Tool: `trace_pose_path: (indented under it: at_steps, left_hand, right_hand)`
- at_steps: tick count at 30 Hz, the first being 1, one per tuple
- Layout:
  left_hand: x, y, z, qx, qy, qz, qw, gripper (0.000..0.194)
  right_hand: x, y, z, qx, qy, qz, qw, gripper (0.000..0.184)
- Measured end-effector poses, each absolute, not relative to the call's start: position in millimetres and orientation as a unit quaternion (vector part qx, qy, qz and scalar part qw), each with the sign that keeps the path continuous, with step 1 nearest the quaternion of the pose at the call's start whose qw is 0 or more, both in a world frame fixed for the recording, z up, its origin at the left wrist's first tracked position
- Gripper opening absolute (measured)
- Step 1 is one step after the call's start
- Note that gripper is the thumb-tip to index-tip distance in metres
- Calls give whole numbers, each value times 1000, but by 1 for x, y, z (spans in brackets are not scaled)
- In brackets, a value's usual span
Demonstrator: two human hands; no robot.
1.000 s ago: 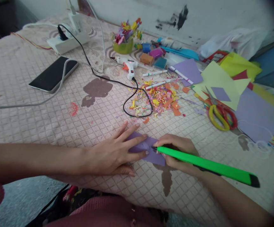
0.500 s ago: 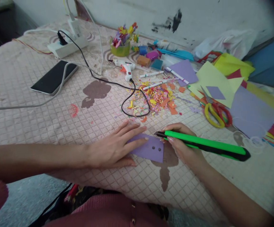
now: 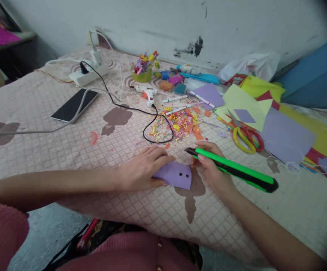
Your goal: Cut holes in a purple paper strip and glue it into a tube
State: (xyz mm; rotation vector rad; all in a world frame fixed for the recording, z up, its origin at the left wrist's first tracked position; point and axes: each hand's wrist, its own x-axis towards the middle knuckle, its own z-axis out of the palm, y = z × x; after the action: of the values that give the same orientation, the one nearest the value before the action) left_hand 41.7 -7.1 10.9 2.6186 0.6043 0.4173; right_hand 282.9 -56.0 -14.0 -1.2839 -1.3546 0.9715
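My left hand grips the left part of a purple foam sheet, thumb at the near edge and fingers at the far one. The sheet bows upward a little, and two small dark round spots show near its right end. My right hand is closed around a green and black utility knife. The knife's tip points left, just beyond the sheet's far right corner and apart from it. Its rear end sticks out to the right.
Paper scraps lie beyond my hands beside a glue gun and its looped black cord. Scissors and coloured sheets are at the right. A dark flat phone and a power strip are at the left.
My left hand has gone from lying flat on the purple sheet to gripping its edges, and the sheet now curves up. The knife stays in my right hand. The camera view has shifted.
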Motion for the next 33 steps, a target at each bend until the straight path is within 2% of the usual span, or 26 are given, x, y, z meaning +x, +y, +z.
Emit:
trace_pose_path:
  at_steps: [3,6,10,14,18,26,33]
  left_hand:
    - [46,-3,15,928,224,169,246,57]
    - [49,2,16,919,218,201,259,58]
    - [49,4,13,919,218,232,233,55]
    - [49,3,12,920,230,245,202,51]
    - [51,4,10,912,238,264,207,49]
    - [51,15,6,861,285,258,332,49]
    - [60,41,21,821,272,207,458,53]
  right_hand:
    - [284,-53,-10,-546,-493,422,530,35]
    - [286,-52,-6,-572,-493,394,525,36]
    - [286,-53,-3,-574,-552,335,504,35]
    - [284,-54,-2,-564,-557,367,486,49]
    - [282,-51,-4,-564,-531,371,512,52]
    - [279,-50,-12,-575,-529,395,483,36]
    - [274,-51,-14,-553,-548,362,513,30]
